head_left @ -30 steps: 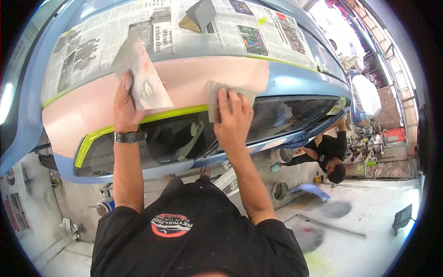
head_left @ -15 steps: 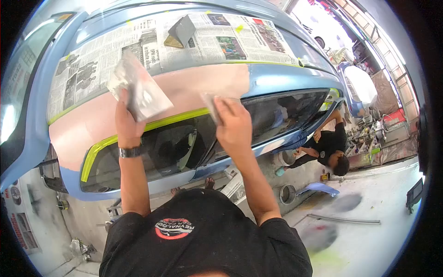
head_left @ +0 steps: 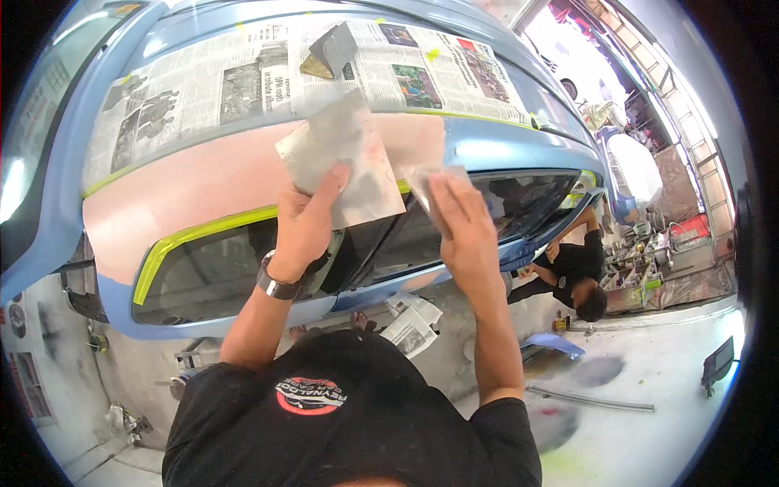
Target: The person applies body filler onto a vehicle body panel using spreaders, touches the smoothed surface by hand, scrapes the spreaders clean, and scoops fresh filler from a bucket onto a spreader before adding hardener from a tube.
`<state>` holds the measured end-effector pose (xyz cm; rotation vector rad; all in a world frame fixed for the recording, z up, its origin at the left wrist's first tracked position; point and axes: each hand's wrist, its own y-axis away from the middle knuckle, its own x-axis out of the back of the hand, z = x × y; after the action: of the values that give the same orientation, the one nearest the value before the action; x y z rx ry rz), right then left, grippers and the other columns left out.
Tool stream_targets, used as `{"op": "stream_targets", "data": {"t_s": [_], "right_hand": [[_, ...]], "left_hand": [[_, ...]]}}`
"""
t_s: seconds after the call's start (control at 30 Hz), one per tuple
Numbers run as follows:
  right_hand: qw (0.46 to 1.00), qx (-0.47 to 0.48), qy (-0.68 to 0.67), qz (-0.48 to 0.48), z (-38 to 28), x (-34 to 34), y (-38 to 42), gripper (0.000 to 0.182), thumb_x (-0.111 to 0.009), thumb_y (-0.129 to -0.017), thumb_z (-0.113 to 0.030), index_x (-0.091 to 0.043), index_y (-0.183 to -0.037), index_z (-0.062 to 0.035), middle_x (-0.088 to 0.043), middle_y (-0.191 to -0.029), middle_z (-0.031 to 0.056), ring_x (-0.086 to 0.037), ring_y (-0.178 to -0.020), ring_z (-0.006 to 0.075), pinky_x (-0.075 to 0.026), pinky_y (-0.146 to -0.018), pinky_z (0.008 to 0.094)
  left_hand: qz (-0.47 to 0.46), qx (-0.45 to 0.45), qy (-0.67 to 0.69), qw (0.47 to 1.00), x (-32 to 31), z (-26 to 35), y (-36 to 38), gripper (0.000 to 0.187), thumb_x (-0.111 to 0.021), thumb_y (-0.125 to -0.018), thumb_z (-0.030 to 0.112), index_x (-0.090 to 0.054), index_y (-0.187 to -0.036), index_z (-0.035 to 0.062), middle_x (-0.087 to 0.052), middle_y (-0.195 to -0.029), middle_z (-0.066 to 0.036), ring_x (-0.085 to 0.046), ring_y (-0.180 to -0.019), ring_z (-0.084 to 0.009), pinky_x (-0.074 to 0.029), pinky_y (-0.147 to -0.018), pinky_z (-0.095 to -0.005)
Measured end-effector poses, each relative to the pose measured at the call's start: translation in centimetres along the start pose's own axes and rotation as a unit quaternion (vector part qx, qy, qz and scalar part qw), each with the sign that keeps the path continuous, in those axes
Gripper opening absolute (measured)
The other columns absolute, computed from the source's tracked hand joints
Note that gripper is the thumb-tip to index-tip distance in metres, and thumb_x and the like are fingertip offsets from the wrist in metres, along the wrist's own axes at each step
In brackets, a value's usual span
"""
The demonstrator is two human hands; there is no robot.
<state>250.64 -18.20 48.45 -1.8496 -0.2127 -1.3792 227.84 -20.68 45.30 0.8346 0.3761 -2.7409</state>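
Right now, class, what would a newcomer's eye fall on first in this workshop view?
A broad pink filler band along the blue car, just above the yellow-green tape edging the window. In front of it, the left hand holds up a grey metal plate, and the right hand a smaller spreader. Newspaper masks the roof above.

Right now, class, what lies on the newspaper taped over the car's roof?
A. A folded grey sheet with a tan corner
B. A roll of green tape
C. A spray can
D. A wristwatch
A: a folded grey sheet with a tan corner lies on the newspaper, above the pink filler; the watch sits on the left wrist, below the left hand.
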Motion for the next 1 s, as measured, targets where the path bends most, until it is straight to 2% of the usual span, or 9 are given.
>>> {"op": "stream_targets", "data": {"t_s": [0.1, 0.37, 0.43, 0.47, 0.5, 0.57, 0.63, 0.93, 1.0], "right_hand": [[0.997, 0.021, 0.067, 0.030, -2.1, 2.1, -1.7, 0.054, -0.059, -0.078, -0.001, -0.061, -0.130, -0.0107, -0.059, -0.128, 0.0106, -0.054, -0.122, 0.0332, -0.041, -0.103, 0.0538], [0.986, 0.116, -0.110, -0.057, -2.1, 0.4, -1.8, 0.042, -0.060, -0.074, 0.001, -0.069, -0.114, -0.0088, -0.067, -0.108, 0.0129, -0.064, -0.100, 0.0333, -0.051, -0.089, 0.0444], [0.991, 0.036, -0.111, -0.066, -0.3, 0.5, -3.4, 0.040, -0.057, -0.078, 0.001, -0.068, -0.115, -0.0072, -0.067, -0.109, 0.0158, -0.065, -0.100, 0.0357, -0.051, -0.088, 0.0448], [0.992, 0.000, -0.108, -0.069, 1.0, 0.6, -4.7, 0.040, -0.056, -0.079, 0.002, -0.068, -0.116, -0.0063, -0.066, -0.110, 0.0173, -0.065, -0.100, 0.0370, -0.051, -0.088, 0.0450], [0.994, -0.030, -0.090, -0.048, 2.7, 0.7, -5.8, 0.038, -0.053, -0.082, 0.002, -0.069, -0.116, -0.0051, -0.066, -0.110, 0.0187, -0.065, -0.099, 0.0387, -0.051, -0.088, 0.0453], [0.996, -0.056, -0.068, -0.032, 5.6, 0.1, -7.8, 0.037, -0.051, -0.084, 0.002, -0.069, -0.115, -0.0037, -0.066, -0.109, 0.0199, -0.064, -0.098, 0.0404, -0.051, -0.087, 0.0458], [0.996, -0.046, -0.060, -0.050, 7.3, -0.8, -9.5, 0.037, -0.051, -0.084, 0.003, -0.070, -0.115, -0.0035, -0.067, -0.109, 0.0196, -0.064, -0.098, 0.0403, -0.051, -0.087, 0.0461], [1.000, 0.003, 0.011, -0.028, 7.8, -4.3, -9.5, 0.043, -0.060, -0.074, 0.005, -0.069, -0.115, -0.0054, -0.065, -0.111, 0.0150, -0.062, -0.103, 0.0367, -0.051, -0.085, 0.0457], [1.000, -0.005, 0.014, -0.016, 6.4, -4.4, -7.7, 0.045, -0.061, -0.076, 0.008, -0.067, -0.118, -0.0052, -0.064, -0.113, 0.0161, -0.060, -0.105, 0.0373, -0.049, -0.089, 0.0447]], "left_hand": [[-0.026, -0.038, -0.121, 0.992, -0.7, -0.3, 0.3, 0.020, -0.060, -0.101, 0.016, -0.070, -0.104, -0.0011, -0.068, -0.093, 0.002, -0.057, -0.083, -0.0043, -0.046, -0.073, -0.0230], [0.078, -0.133, -0.205, 0.966, 0.5, -0.4, -0.7, 0.028, -0.061, -0.100, 0.019, -0.064, -0.117, -0.0037, -0.067, -0.105, -0.004, -0.059, -0.091, -0.0090, -0.048, -0.077, -0.0262], [0.093, -0.245, -0.430, 0.864, 3.9, 0.6, -2.2, 0.036, -0.059, -0.098, 0.010, -0.054, -0.133, 0.0030, -0.063, -0.121, -0.010, -0.061, -0.105, -0.0175, -0.049, -0.088, -0.0308], [0.066, -0.322, -0.603, 0.727, 7.3, 1.1, -3.3, 0.051, -0.058, -0.096, 0.002, -0.047, -0.145, 0.0101, -0.059, -0.131, -0.014, -0.060, -0.115, -0.0239, -0.049, -0.096, -0.0340], [0.065, -0.232, -0.353, 0.904, 9.2, 1.2, -4.5, 0.047, -0.057, -0.098, 0.005, -0.048, -0.144, 0.0089, -0.060, -0.131, -0.014, -0.060, -0.116, -0.0251, -0.049, -0.098, -0.0352], [0.047, -0.097, 0.014, 0.994, 11.8, 1.3, -5.8, 0.042, -0.056, -0.100, 0.012, -0.049, -0.141, 0.0073, -0.061, -0.129, -0.012, -0.061, -0.117, -0.0253, -0.050, -0.099, -0.0367], [0.036, -0.050, 0.176, 0.982, 13.3, 1.2, -6.2, 0.042, -0.057, -0.101, 0.021, -0.050, -0.140, 0.0064, -0.062, -0.127, -0.010, -0.061, -0.116, -0.0236, -0.051, -0.097, -0.0370], [-0.015, -0.027, 0.178, 0.983, 14.0, 0.9, -5.5, 0.043, -0.059, -0.101, 0.026, -0.051, -0.135, 0.0023, -0.063, -0.124, -0.007, -0.064, -0.109, -0.0196, -0.052, -0.094, -0.0383], [0.025, -0.031, 0.166, 0.985, 14.0, 0.6, -5.7, 0.046, -0.059, -0.100, 0.034, -0.051, -0.134, 0.0035, -0.064, -0.119, -0.008, -0.066, -0.105, -0.0255, -0.055, -0.089, -0.0462]]}}
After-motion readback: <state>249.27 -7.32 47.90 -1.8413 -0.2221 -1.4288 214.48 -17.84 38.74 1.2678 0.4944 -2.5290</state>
